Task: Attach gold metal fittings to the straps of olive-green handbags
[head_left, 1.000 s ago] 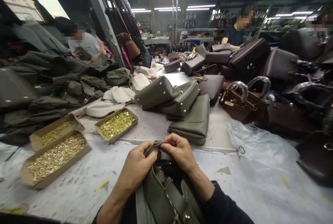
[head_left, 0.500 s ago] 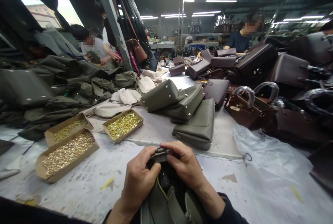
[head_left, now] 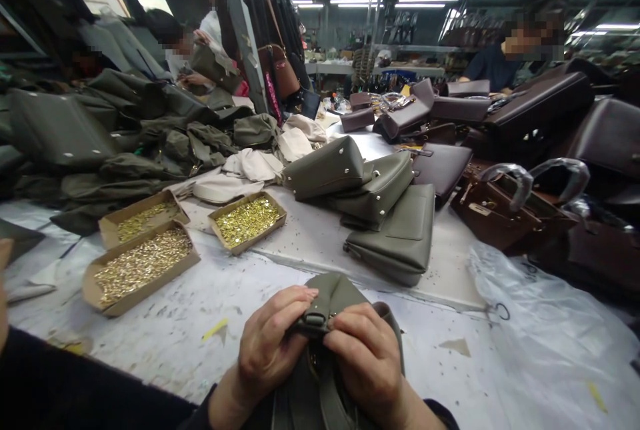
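Observation:
At the front of the table, both my hands grip an olive-green leather bag (head_left: 334,291). My left hand (head_left: 273,337) pinches the bag's edge beside a small leather loop, its thumb underneath. My right hand (head_left: 367,350) has its fingers closed on the same edge, just right of the loop. Straps of the bag hang down below my hands toward the bottom of the view. Beyond it, several finished-looking olive bags (head_left: 395,237) lie stacked, with metal studs on their bases.
Cardboard trays of small gold metal pieces (head_left: 247,220) stand at left; a larger tray (head_left: 145,267) sits nearer. Dark olive bags (head_left: 60,127) pile up behind. Brown handbags (head_left: 505,210) and clear plastic (head_left: 545,310) fill the right. A sleeve (head_left: 75,383) reaches in at lower left. Other people work behind.
The bag's edge has been turned so its leather panel and loop now face up between my hands. A neighbouring person's sleeve and hand have come in at left. The view has shifted left and down.

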`<action>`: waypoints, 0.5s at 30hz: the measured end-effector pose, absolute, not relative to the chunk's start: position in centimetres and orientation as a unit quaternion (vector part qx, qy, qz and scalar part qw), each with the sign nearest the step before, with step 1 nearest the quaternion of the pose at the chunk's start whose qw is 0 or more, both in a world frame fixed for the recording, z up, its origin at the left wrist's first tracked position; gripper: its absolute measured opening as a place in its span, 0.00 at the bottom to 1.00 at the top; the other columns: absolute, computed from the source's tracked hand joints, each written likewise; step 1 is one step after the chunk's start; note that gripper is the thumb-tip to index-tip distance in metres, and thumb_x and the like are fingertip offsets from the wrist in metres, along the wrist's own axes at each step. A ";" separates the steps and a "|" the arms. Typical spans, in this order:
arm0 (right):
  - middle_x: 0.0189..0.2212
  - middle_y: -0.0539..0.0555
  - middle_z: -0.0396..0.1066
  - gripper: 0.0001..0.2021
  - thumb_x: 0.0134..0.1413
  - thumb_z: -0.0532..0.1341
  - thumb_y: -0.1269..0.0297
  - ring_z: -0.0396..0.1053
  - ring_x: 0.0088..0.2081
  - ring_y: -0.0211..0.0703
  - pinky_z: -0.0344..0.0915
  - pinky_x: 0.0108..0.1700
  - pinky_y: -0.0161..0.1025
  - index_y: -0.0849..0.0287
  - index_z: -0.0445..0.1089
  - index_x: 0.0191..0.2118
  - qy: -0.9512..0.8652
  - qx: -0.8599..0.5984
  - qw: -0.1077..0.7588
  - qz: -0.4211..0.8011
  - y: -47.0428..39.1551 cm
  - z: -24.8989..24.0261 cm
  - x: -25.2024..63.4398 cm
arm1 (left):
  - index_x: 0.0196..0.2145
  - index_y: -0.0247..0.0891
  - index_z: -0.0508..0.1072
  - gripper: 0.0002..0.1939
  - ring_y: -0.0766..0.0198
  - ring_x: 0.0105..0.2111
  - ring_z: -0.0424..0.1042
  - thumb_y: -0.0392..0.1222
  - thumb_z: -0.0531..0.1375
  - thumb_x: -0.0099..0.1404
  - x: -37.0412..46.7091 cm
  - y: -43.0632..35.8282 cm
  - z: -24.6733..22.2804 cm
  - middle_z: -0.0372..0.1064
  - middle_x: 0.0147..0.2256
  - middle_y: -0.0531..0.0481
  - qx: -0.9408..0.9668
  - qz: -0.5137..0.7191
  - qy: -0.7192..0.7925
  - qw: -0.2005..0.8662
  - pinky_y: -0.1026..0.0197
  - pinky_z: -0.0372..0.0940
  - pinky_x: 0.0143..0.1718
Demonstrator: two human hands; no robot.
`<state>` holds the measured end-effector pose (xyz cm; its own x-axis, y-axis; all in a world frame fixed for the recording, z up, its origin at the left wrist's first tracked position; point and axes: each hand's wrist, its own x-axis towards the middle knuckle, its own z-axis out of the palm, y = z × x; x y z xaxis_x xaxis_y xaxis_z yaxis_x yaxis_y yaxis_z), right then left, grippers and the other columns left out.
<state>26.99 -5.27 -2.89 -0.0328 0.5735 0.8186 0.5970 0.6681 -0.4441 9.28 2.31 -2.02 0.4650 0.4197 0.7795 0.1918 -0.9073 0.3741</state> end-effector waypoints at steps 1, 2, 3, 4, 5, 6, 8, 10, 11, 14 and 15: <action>0.34 0.55 0.75 0.11 0.61 0.58 0.80 0.71 0.34 0.42 0.70 0.36 0.39 0.58 0.69 0.44 -0.700 -0.415 0.581 0.002 -5.2 -3.0 26.9 | 0.51 0.32 0.68 0.16 0.57 0.51 0.75 0.26 0.61 0.66 9.4 2.4 -2.0 0.75 0.47 0.39 0.851 0.482 0.176 0.115 0.56 0.75 0.53; 0.35 0.55 0.75 0.13 0.60 0.58 0.81 0.72 0.35 0.42 0.70 0.37 0.40 0.58 0.67 0.46 -0.685 -0.427 0.590 0.014 -5.1 -3.1 26.9 | 0.50 0.32 0.68 0.16 0.57 0.51 0.75 0.26 0.61 0.66 9.4 2.5 -1.9 0.75 0.47 0.39 0.854 0.478 0.170 0.111 0.55 0.75 0.53; 0.38 0.56 0.75 0.15 0.59 0.59 0.81 0.73 0.38 0.43 0.71 0.40 0.41 0.59 0.66 0.49 -0.677 -0.442 0.588 0.023 -5.1 -3.2 26.9 | 0.50 0.32 0.69 0.15 0.57 0.51 0.75 0.26 0.61 0.66 9.4 2.6 -1.9 0.75 0.46 0.39 0.857 0.477 0.164 0.107 0.55 0.74 0.53; 0.41 0.57 0.75 0.17 0.58 0.59 0.80 0.74 0.41 0.44 0.72 0.42 0.42 0.59 0.65 0.51 -0.675 -0.457 0.579 0.026 -5.0 -3.2 26.9 | 0.50 0.31 0.69 0.15 0.57 0.51 0.75 0.26 0.61 0.66 9.4 2.7 -1.8 0.75 0.46 0.39 0.860 0.475 0.158 0.102 0.55 0.74 0.54; 0.43 0.58 0.75 0.18 0.59 0.59 0.79 0.74 0.44 0.45 0.72 0.45 0.43 0.59 0.65 0.53 -0.677 -0.471 0.565 0.023 -5.0 -3.2 26.9 | 0.50 0.31 0.69 0.14 0.57 0.51 0.75 0.27 0.61 0.66 9.4 2.8 -1.8 0.75 0.46 0.39 0.862 0.473 0.153 0.098 0.54 0.74 0.54; 0.45 0.59 0.75 0.18 0.60 0.58 0.78 0.74 0.45 0.46 0.72 0.47 0.44 0.58 0.66 0.54 -0.683 -0.481 0.550 0.017 -5.0 -3.2 26.9 | 0.50 0.31 0.69 0.14 0.57 0.51 0.75 0.28 0.61 0.67 9.3 2.9 -1.7 0.75 0.46 0.39 0.864 0.472 0.148 0.093 0.54 0.74 0.54; 0.45 0.58 0.76 0.15 0.61 0.58 0.77 0.74 0.44 0.45 0.71 0.46 0.43 0.58 0.68 0.52 -0.692 -0.484 0.536 0.002 -5.0 -3.0 26.9 | 0.49 0.31 0.69 0.13 0.57 0.51 0.75 0.29 0.61 0.68 9.2 3.0 -1.7 0.75 0.46 0.39 0.867 0.467 0.146 0.090 0.54 0.74 0.54; 0.43 0.58 0.77 0.12 0.63 0.58 0.76 0.74 0.41 0.44 0.70 0.42 0.41 0.59 0.70 0.50 -0.700 -0.472 0.537 -0.011 -4.9 -2.8 27.0 | 0.49 0.32 0.69 0.11 0.57 0.50 0.76 0.30 0.60 0.69 9.1 3.0 -1.6 0.76 0.45 0.39 0.870 0.462 0.144 0.092 0.54 0.74 0.54; 0.42 0.58 0.77 0.11 0.63 0.58 0.75 0.74 0.39 0.43 0.70 0.40 0.41 0.60 0.70 0.50 -0.705 -0.463 0.537 -0.014 -4.8 -2.7 27.0 | 0.49 0.32 0.69 0.11 0.57 0.50 0.76 0.30 0.60 0.69 9.0 3.0 -1.5 0.76 0.45 0.39 0.871 0.460 0.144 0.095 0.54 0.74 0.54; 0.40 0.58 0.78 0.10 0.65 0.58 0.74 0.71 0.34 0.42 0.68 0.34 0.40 0.60 0.71 0.49 -0.722 -0.443 0.531 -0.018 -4.6 -2.4 27.0 | 0.49 0.35 0.69 0.10 0.57 0.48 0.78 0.31 0.59 0.70 8.9 3.0 -1.5 0.77 0.44 0.41 0.869 0.460 0.145 0.106 0.53 0.76 0.52; 0.40 0.58 0.79 0.11 0.65 0.58 0.74 0.70 0.33 0.42 0.68 0.34 0.40 0.60 0.71 0.50 -0.727 -0.441 0.526 -0.017 -4.6 -2.3 27.0 | 0.49 0.36 0.69 0.10 0.57 0.47 0.78 0.32 0.59 0.70 8.8 3.0 -1.5 0.77 0.43 0.41 0.868 0.461 0.147 0.112 0.53 0.76 0.52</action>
<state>26.98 -4.55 -2.30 -0.0572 0.6226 0.7805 0.6594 0.6106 -0.4387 8.80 3.03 -1.53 0.5325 0.3585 0.7668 0.1515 -0.9316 0.3303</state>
